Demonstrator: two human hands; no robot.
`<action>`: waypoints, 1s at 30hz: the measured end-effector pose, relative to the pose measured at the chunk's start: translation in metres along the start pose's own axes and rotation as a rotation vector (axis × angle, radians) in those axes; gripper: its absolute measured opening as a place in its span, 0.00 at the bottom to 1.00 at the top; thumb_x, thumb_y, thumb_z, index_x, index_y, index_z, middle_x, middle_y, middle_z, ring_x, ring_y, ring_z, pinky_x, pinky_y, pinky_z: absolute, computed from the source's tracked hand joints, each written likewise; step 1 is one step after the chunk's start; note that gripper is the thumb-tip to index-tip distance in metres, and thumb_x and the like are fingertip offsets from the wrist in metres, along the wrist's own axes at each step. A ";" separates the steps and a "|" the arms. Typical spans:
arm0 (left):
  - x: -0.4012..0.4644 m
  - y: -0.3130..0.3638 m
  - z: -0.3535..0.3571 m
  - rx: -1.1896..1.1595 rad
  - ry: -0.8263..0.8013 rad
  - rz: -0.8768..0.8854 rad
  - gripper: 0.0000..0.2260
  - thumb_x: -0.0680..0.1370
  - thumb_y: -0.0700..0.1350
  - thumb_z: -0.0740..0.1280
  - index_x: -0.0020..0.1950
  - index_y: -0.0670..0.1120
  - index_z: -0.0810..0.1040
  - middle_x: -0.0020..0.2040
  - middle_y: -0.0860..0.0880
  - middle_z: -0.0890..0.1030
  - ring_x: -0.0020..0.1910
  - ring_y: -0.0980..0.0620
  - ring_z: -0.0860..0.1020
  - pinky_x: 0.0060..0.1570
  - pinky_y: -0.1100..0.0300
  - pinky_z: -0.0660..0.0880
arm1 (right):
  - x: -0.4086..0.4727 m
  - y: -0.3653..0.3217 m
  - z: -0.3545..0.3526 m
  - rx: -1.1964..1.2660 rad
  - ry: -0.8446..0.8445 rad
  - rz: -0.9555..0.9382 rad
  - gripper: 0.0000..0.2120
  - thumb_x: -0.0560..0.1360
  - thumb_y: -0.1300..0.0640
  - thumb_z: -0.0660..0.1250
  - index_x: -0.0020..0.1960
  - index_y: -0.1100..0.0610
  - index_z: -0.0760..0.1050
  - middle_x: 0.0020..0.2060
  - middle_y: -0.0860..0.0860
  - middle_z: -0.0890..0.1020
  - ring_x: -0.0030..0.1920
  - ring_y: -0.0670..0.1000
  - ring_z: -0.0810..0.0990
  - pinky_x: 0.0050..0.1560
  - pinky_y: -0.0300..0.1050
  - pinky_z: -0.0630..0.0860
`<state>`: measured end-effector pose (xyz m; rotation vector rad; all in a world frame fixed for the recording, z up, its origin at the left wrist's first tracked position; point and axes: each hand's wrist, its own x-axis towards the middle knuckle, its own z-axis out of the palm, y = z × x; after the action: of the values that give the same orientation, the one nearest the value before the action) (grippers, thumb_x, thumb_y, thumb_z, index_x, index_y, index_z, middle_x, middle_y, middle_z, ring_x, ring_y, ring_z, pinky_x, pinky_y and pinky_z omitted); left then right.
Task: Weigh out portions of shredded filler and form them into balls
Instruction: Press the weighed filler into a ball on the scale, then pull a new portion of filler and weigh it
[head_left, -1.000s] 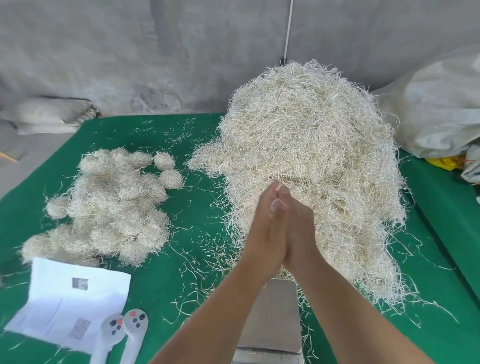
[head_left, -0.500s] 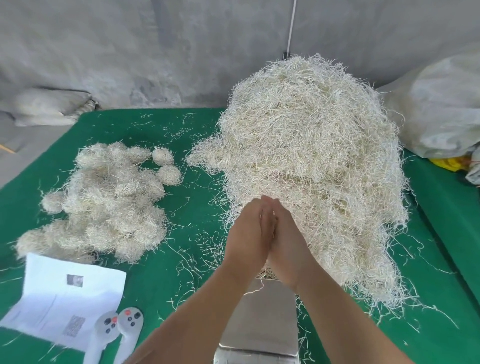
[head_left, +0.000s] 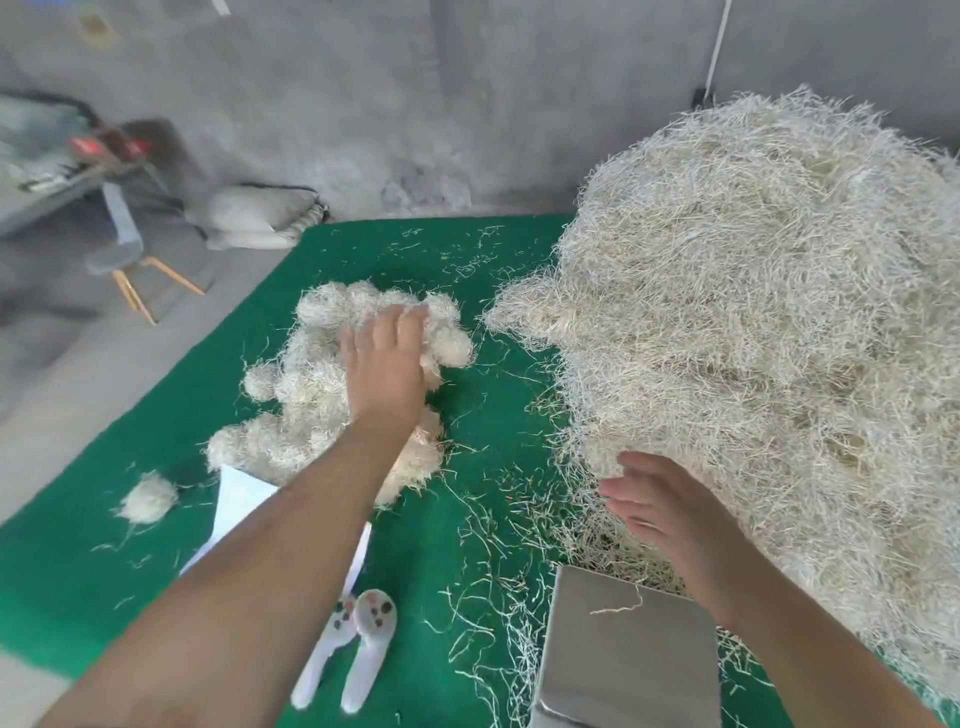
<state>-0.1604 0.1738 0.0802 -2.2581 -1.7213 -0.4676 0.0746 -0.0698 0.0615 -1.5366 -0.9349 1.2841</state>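
Observation:
A tall heap of pale shredded filler (head_left: 753, 322) fills the right side of the green table (head_left: 104, 571). A smaller pile of formed filler balls (head_left: 311, 395) lies at the middle left. My left hand (head_left: 387, 364) reaches out over that pile with fingers extended, resting on the balls. My right hand (head_left: 660, 504) hovers with relaxed, spread fingers at the near foot of the big heap, holding nothing. The steel pan of the scale (head_left: 623, 644) sits in front of me, bare except for a stray strand. One ball (head_left: 148, 496) lies apart at the left.
A white paper sheet (head_left: 239, 499) and two white handheld controllers (head_left: 358, 649) lie near the front, partly under my left arm. Loose strands litter the green cover. Beyond the table's left edge are a grey floor, a sack (head_left: 254, 218) and a stool (head_left: 124, 260).
My hands, pressed palm to palm over the scale, have separated. The left hand went out to the ball pile; the right hand opened beside the heap. The view swung left.

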 end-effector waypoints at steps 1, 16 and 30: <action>0.012 -0.015 -0.001 0.113 -0.029 -0.054 0.48 0.70 0.29 0.64 0.84 0.53 0.44 0.83 0.41 0.51 0.82 0.36 0.50 0.78 0.33 0.37 | 0.002 -0.001 0.002 0.010 0.003 0.010 0.17 0.85 0.56 0.61 0.74 0.55 0.69 0.62 0.52 0.81 0.65 0.54 0.80 0.71 0.50 0.73; -0.105 0.099 0.043 -0.453 -0.551 0.266 0.19 0.82 0.41 0.65 0.72 0.54 0.75 0.72 0.53 0.74 0.66 0.52 0.76 0.70 0.52 0.72 | 0.028 0.091 -0.067 -0.533 0.702 -0.304 0.17 0.78 0.60 0.70 0.64 0.46 0.77 0.64 0.47 0.73 0.64 0.48 0.75 0.64 0.51 0.75; -0.188 0.222 0.054 -0.781 -0.747 0.338 0.27 0.82 0.46 0.66 0.79 0.58 0.63 0.77 0.55 0.67 0.74 0.56 0.68 0.71 0.62 0.59 | 0.029 0.130 -0.119 -0.932 0.405 0.260 0.11 0.81 0.57 0.67 0.40 0.54 0.73 0.33 0.48 0.78 0.31 0.47 0.76 0.37 0.45 0.80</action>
<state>0.0129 -0.0280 -0.0485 -3.5654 -1.5099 -0.2458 0.1975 -0.1030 -0.0643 -2.5842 -1.1513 0.6329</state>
